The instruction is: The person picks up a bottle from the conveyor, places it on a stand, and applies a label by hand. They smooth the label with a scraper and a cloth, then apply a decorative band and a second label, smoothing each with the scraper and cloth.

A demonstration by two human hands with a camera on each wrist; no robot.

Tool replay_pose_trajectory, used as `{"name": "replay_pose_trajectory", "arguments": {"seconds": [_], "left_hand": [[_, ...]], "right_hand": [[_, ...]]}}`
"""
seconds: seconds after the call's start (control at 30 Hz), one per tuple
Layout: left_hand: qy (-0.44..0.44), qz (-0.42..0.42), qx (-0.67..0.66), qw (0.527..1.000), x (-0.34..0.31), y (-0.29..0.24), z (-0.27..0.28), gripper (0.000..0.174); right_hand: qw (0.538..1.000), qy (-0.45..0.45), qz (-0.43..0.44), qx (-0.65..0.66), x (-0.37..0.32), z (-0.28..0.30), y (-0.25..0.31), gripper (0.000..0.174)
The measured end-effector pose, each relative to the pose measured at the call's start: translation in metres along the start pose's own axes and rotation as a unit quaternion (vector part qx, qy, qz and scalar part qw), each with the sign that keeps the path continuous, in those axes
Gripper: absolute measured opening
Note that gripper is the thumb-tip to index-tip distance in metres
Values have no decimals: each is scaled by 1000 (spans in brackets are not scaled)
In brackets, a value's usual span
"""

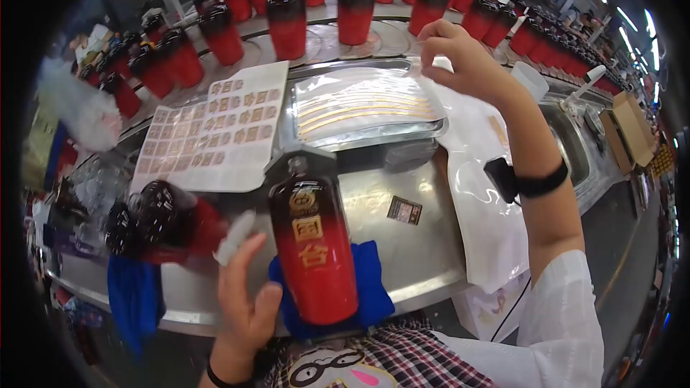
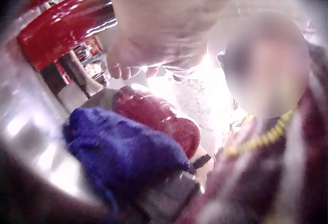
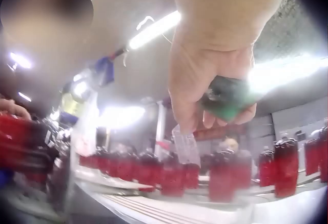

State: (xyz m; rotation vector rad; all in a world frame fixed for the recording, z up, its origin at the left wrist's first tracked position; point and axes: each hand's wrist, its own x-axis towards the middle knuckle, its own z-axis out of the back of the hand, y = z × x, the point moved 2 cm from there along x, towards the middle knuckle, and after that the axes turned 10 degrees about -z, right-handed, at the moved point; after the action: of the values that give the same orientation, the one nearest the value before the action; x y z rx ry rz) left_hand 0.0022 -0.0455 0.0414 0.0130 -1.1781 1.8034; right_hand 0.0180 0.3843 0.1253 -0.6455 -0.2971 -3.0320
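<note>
A black-to-red bottle (image 1: 316,259) with gold characters leans back on a blue cloth (image 1: 374,280). Beside its lower left side is my left hand (image 1: 248,302), fingers extended, with white coverings on fingertips; contact with the bottle is unclear. My right hand (image 1: 467,65) is raised beyond the tray's right end. In the right wrist view, the right hand (image 3: 212,80) pinches a clear strip (image 3: 186,148) at its fingertips, and a blurred dark green item (image 3: 225,101) shows within its curled fingers. The left wrist view shows the left hand (image 2: 159,34) above the blue cloth (image 2: 123,147).
Sticker sheets (image 1: 248,122) lie left of a metal tray (image 1: 316,142) bearing gold-striped strips. A small dark card (image 1: 405,210) lies on the table. More bottles (image 1: 169,215) are at left, and others (image 1: 357,11) line the conveyor. A sink (image 1: 568,140) is at right.
</note>
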Motion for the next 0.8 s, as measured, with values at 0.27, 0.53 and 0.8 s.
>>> {"name": "replay_pose_trajectory", "arguments": {"seconds": [0.27, 0.53, 0.8], "left_hand": [[3, -205, 164, 965, 90, -65, -9, 25], [-65, 82, -417, 903, 44, -49, -29, 6], [-115, -21, -296, 948, 30, -29, -33, 9]], "right_hand": [[974, -39, 76, 208, -51, 10, 186, 19], [888, -25, -103, 448, -106, -43, 217, 25], [862, -32, -142, 485, -113, -51, 222, 13]]}}
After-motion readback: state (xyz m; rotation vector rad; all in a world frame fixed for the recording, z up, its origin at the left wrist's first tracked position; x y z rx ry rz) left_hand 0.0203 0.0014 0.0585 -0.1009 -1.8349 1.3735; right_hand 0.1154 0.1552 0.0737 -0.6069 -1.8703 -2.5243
